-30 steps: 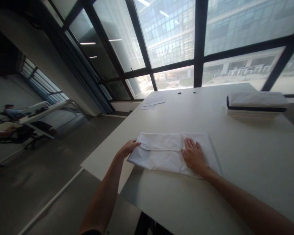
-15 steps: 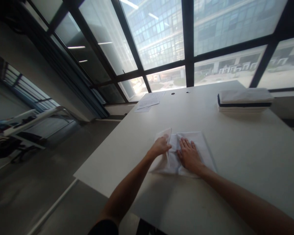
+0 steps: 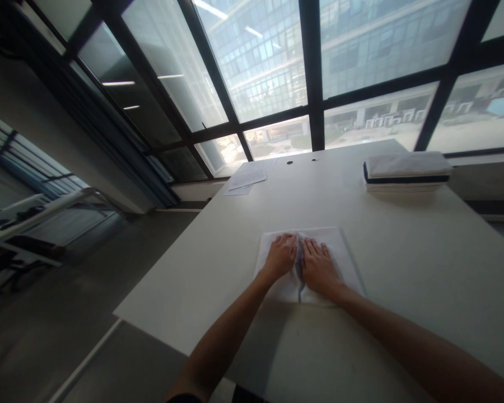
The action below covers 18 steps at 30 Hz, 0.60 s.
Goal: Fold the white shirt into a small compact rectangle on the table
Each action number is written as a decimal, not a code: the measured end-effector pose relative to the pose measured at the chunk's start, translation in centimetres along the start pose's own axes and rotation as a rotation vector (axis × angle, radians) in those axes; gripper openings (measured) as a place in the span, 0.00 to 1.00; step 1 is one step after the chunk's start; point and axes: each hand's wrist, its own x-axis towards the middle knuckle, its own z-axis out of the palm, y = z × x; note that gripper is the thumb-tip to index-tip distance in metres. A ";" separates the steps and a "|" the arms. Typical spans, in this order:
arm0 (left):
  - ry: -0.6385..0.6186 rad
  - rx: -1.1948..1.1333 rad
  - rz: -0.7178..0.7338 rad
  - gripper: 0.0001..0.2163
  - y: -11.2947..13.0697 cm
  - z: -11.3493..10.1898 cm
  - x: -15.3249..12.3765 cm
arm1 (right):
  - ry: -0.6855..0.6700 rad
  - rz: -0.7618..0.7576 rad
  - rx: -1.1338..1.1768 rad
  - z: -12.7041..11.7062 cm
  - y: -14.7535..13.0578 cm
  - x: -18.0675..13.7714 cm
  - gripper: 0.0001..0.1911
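A folded white cloth [image 3: 340,252] lies on the white table [image 3: 403,291] in front of me. My left hand [image 3: 280,256] rests flat on the cloth's left half, fingers stretched out. Beside it, almost touching, my right hand [image 3: 317,267] lies flat on the right half, fingers apart. Neither hand holds anything. A narrow crease of the cloth shows between the two hands.
A stack of folded cloths [image 3: 406,171], white with one dark layer, sits at the table's far right. Some paper sheets [image 3: 247,179] lie at the far left corner. The table's left edge drops to the floor. Large windows stand behind.
My left hand folded the cloth's left part over to the right and now presses flat on it next to my right hand. The cloth is about half as wide.
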 end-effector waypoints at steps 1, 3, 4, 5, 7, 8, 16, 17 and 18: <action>0.013 0.016 0.040 0.22 -0.2 0.7 0.2 | 0.003 0.004 0.002 0.0 0.0 0.0 0.30; -0.003 0.053 0.073 0.23 -0.7 1.9 0.3 | 0.007 0.009 0.005 0.0 0.0 0.1 0.30; -0.012 0.071 0.070 0.24 -1.1 2.5 0.3 | 0.006 0.011 0.008 0.0 0.0 0.1 0.30; -0.021 0.089 0.062 0.25 -1.4 2.9 0.3 | 0.004 0.013 0.010 0.0 0.0 0.1 0.31; -0.029 0.117 0.041 0.26 -2.0 3.2 0.2 | -0.004 0.011 0.016 0.0 0.0 0.1 0.31; -0.032 0.128 0.027 0.27 -2.2 3.3 0.1 | -0.008 0.011 0.017 0.0 0.0 0.1 0.31; -0.022 0.139 -0.002 0.26 -0.7 3.0 -1.6 | -0.019 -0.007 -0.019 -0.2 0.1 0.0 0.31; -0.020 0.138 0.020 0.26 -0.2 3.2 -2.3 | -0.021 -0.021 -0.027 -0.3 0.1 0.0 0.30; -0.015 0.138 0.043 0.26 0.3 3.4 -3.0 | -0.025 -0.037 -0.034 -0.3 0.2 -0.1 0.30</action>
